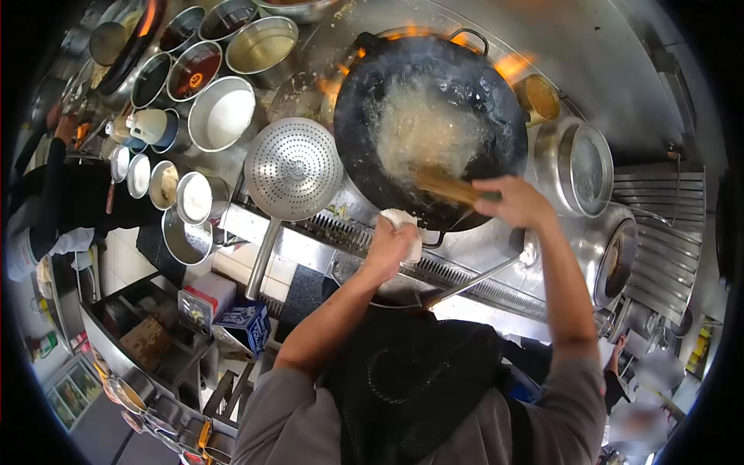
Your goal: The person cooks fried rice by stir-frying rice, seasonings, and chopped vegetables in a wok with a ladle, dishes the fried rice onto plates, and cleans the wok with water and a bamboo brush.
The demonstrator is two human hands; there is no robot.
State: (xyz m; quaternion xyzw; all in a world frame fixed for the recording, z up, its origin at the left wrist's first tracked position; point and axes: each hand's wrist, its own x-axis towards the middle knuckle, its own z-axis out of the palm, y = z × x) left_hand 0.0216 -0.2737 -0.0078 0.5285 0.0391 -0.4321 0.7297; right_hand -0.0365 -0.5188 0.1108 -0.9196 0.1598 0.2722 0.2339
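Note:
A large black wok (496,147) sits over flames, with cloudy bubbling liquid (422,116) and steam inside. My right hand (515,203) is closed around a bamboo wok brush (446,186), whose bristle end reaches into the liquid and looks smeared by motion. At the wok's near rim, my left hand (386,246) grips a folded white cloth (413,249). The cloth lies against the rim, beside the near loop handle (435,241). Left of the wok lies a perforated metal strainer (294,167), its long handle pointing towards me.
Metal pots of sauce (194,71) and a bowl of white contents (222,113) crowd the left. A lidded steel pot (590,170) stands right of the wok. A ladle handle (473,283) crosses the front edge. Another person's arm (58,143) shows far left.

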